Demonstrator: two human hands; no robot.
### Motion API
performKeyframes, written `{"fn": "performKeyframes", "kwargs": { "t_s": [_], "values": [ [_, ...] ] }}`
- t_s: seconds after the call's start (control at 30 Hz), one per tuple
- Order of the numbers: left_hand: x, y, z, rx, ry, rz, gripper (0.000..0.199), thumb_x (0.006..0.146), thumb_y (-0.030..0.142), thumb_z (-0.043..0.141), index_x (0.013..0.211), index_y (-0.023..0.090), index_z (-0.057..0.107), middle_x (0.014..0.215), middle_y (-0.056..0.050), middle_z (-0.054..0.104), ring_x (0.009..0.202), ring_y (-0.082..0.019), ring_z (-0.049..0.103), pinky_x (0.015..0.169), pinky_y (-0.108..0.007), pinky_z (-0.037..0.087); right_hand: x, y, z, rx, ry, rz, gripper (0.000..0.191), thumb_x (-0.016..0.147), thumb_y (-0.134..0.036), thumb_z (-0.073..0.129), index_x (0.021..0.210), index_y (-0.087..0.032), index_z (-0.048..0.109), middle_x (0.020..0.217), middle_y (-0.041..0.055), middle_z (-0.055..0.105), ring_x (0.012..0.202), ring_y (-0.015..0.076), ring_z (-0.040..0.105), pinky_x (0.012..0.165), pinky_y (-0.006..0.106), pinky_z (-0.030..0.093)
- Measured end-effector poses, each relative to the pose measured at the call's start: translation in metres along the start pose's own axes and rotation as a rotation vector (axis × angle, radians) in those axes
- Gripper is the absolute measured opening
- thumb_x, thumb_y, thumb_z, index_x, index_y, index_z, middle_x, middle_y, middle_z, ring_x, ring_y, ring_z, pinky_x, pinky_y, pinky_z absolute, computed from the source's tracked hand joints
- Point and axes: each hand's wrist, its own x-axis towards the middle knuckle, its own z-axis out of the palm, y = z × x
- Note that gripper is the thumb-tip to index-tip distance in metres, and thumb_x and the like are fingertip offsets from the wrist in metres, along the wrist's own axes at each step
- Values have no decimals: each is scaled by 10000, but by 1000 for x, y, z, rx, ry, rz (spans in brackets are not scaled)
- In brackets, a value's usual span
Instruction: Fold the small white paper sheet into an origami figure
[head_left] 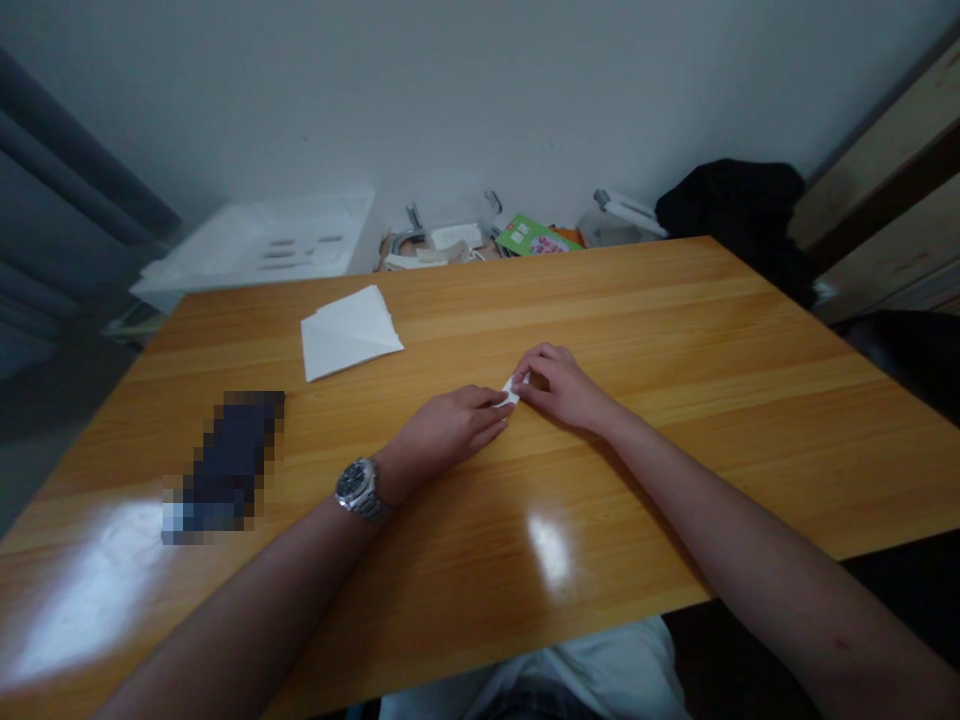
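A small piece of folded white paper (512, 391) lies between my hands near the middle of the wooden table (645, 330). My left hand (450, 425), with a metal watch (360, 487) on its wrist, presses its fingers on the paper's near left end. On the far right end, my right hand (562, 385) pinches the paper between thumb and fingers. Fingers cover much of the paper, so its full shape is hidden. Beyond my left hand lies a stack of white paper sheets (351, 335).
A dark, pixelated flat object (229, 465) lies on the table's left side. Behind the far edge are a white slotted box (300, 240), a green booklet (529, 236) and assorted clutter. Black cloth (731, 205) is heaped at the back right, beside wooden boards (885, 170).
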Motion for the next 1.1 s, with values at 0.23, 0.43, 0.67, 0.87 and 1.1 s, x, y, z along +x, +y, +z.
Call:
{"fn": "performKeyframes", "kwargs": {
  "t_s": [0.23,0.43,0.67,0.87,1.1],
  "values": [
    [2,5,-4,-46,-4,-24,325,1052,309,427,1257,215,662,1250,-104,671,1139,-218,645,1004,-357,530,1,2,0,-19,-23,11,31,897,-254,700,924,-241,692,1012,59,633,1002,241,572,940,419,410],
    [4,9,-5,-18,-13,-33,338,1055,318,406,1242,204,664,1213,-113,678,1108,-232,650,979,-374,538,2,3,1,-24,-13,12,26,895,-255,704,914,-244,691,1001,58,628,985,239,573,931,417,409],
    [6,14,-6,18,-26,-53,346,1062,293,376,1213,182,667,1214,-122,672,1092,-233,645,971,-374,534,0,-1,0,-42,-14,5,41,904,-275,697,925,-240,692,1011,63,632,1003,243,576,936,414,411],
    [2,7,-4,20,-28,-14,346,1063,317,400,1296,218,636,1275,-104,666,1108,-223,655,950,-348,543,-2,-2,-2,-41,-6,-6,125,900,-357,717,935,-238,703,1019,71,623,1007,247,576,917,401,425],
    [0,2,-6,10,-29,16,341,1052,314,441,1295,228,664,1341,-99,646,1146,-233,653,978,-362,544,-2,1,2,-54,0,1,140,897,-363,720,947,-233,701,1031,69,623,1019,248,574,935,403,418]
  ]
}}
